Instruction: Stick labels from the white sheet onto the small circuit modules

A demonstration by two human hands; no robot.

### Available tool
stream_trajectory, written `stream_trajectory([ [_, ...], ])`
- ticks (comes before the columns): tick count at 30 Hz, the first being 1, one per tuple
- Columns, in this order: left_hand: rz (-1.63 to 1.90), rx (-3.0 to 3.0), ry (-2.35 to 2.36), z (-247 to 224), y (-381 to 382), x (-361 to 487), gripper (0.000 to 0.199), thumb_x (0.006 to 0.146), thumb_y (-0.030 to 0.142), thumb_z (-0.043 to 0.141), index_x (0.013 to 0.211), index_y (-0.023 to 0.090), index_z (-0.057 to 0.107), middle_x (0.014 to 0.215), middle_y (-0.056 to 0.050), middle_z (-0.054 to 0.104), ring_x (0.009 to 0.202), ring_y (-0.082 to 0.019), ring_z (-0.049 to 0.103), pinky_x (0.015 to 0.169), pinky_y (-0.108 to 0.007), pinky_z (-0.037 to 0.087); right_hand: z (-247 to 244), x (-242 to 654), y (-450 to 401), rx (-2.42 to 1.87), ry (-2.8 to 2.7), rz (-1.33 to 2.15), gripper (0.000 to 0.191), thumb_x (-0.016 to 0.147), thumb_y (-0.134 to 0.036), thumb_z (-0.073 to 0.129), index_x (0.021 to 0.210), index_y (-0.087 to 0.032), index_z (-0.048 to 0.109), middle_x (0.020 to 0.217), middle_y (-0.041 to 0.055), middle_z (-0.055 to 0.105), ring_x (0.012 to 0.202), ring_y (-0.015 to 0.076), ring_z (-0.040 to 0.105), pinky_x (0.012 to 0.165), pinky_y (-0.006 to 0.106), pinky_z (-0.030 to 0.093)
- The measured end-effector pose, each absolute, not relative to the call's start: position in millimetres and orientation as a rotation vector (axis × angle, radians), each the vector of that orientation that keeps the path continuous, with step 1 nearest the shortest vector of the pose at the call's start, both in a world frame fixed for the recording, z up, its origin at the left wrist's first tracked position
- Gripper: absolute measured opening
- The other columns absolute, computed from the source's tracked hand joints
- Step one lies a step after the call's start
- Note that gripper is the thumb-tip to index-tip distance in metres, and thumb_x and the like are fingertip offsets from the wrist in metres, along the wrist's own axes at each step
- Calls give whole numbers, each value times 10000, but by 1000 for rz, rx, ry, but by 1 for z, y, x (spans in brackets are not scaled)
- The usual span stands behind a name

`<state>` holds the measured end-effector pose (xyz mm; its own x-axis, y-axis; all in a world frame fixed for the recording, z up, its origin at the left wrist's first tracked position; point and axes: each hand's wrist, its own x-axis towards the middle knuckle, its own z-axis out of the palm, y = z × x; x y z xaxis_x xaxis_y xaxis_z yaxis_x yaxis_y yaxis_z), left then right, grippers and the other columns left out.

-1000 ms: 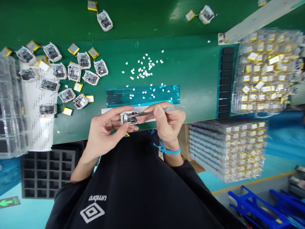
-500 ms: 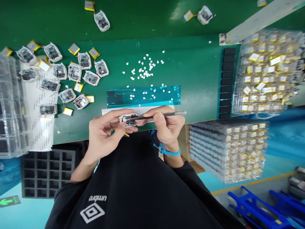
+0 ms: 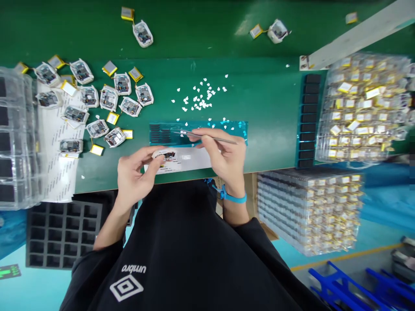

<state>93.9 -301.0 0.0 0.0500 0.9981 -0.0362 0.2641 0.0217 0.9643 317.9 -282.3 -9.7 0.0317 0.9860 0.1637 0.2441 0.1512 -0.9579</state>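
My left hand [image 3: 134, 175] grips a white device casing [image 3: 164, 154] with a circuit board showing inside. Metal tweezers [image 3: 217, 139] are pinched in my right hand [image 3: 225, 157], their tips pointing left over a blue film strip [image 3: 197, 129] that bears thin black pieces [image 3: 160, 134] at its left end. Beneath my hands lies a white printed sheet [image 3: 194, 159] at the table's front edge. Small white dots [image 3: 202, 103] are scattered behind the strip, and some lie on it.
Several open casings [image 3: 109, 97] with yellow-edged batteries [image 3: 96, 149] lie at left beside a clear tray stack [image 3: 19, 142]. At right are a row of black blocks [image 3: 308, 117], stacked battery trays [image 3: 363, 108] and a white metal bar [image 3: 356, 32]. A black compartment tray [image 3: 63, 233] is below left.
My right hand has moved the tweezers away from the casing, up to the blue strip. My left hand with the casing has shifted slightly left and tilted it. The camera view has shifted slightly.
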Motion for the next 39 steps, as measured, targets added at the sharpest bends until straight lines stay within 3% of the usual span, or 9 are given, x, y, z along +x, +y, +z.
stream_trajectory([
  [6, 984, 1932, 1379, -22, -277, 86, 242, 1040, 254, 630, 1149, 234, 845, 1223, -69, 846, 1359, -289, 715, 1125, -447, 603, -23, 309, -262, -1313, -1651, 907, 244, 1086, -280, 631, 1167, -288, 861, 1190, -1, 876, 1080, 197, 835, 995, 381, 687],
  [12, 877, 1906, 1344, -37, -276, 82, 231, 1042, 268, 600, 1148, 224, 800, 1292, -94, 823, 1363, -305, 709, 1209, -500, 540, -35, 312, -257, -1305, -1755, 878, 257, 1101, -271, 611, 1191, -280, 851, 1179, 4, 879, 1008, 187, 830, 949, 380, 685],
  [21, 875, 2058, 1377, -42, -275, 86, 214, 1043, 220, 548, 1075, 207, 759, 1215, -110, 825, 1285, -309, 727, 1113, -476, 557, -63, 311, -258, -1011, -2174, 409, 329, 1068, -112, 599, 1275, -266, 802, 1316, 12, 841, 1120, 193, 831, 975, 369, 716],
  [27, 757, 2122, 1397, -35, -269, 82, 248, 1024, 234, 560, 1078, 223, 801, 1206, -104, 840, 1311, -343, 711, 1127, -536, 532, -60, 315, -253, -1156, -2039, 220, 301, 1095, -155, 598, 1279, -292, 794, 1310, 8, 837, 946, 169, 837, 853, 348, 738],
  [29, 773, 2138, 1317, -21, -269, 80, 215, 1012, 256, 605, 1007, 242, 820, 1158, -86, 856, 1329, -363, 702, 1134, -565, 515, -55, 315, -253, -1095, -1961, 217, 306, 1093, -157, 615, 1302, -306, 783, 1294, -6, 841, 980, 171, 851, 850, 354, 745],
  [32, 916, 1869, 1204, 2, -270, 77, 126, 983, 301, 719, 956, 262, 836, 1065, -67, 866, 1182, -320, 764, 1073, -510, 571, -43, 313, -260, -952, -1871, 221, 425, 1071, -110, 639, 1426, -329, 722, 1330, -9, 824, 1088, 195, 857, 825, 363, 752],
  [34, 1092, 1459, 1222, 11, -268, 77, 108, 973, 348, 770, 962, 255, 824, 964, -55, 859, 913, -241, 793, 875, -397, 634, -34, 311, -266, -920, -1821, 199, 533, 1056, -78, 645, 1510, -358, 658, 1342, -11, 818, 1105, 211, 857, 791, 374, 751],
  [36, 1230, 1065, 1244, 11, -262, 77, 161, 934, 386, 821, 897, 232, 793, 851, -47, 836, 714, -187, 748, 690, -313, 612, -25, 309, -273, -923, -1790, 178, 613, 1042, -55, 645, 1564, -375, 606, 1345, -12, 816, 1097, 221, 860, 760, 378, 745],
  [39, 1262, 765, 1186, 2, -254, 80, 221, 826, 364, 890, 769, 211, 741, 788, -54, 816, 663, -173, 729, 595, -271, 578, -13, 306, -281, -910, -1786, 196, 667, 1024, -49, 666, 1607, -357, 563, 1367, 7, 802, 1091, 227, 862, 757, 372, 749],
])
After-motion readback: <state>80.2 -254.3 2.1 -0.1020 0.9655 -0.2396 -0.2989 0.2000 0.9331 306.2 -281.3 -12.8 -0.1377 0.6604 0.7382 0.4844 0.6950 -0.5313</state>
